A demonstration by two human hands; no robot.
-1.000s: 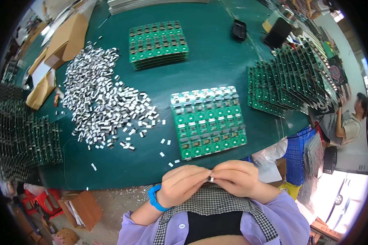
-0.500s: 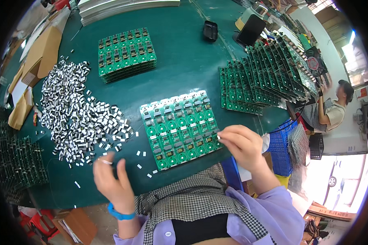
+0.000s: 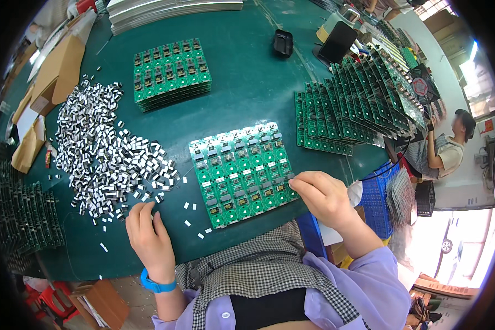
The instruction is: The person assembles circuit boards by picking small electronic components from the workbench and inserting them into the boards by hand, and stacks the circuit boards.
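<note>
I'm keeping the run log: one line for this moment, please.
left hand: by parts pile; right hand: at right edge of circuit board; board stack: beyond circuit board, leftward

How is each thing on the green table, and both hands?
Front circuit board: lying flat
Right hand: bent, at that board's right edge
White components: heaped, some scattered
Left hand: curled beside them
Back circuit boards: stacked
Right-side circuit boards: upright, leaning
Black phone: propped up

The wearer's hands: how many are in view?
2: the left hand is by the white pile, the right hand at the green board's right edge.
</note>
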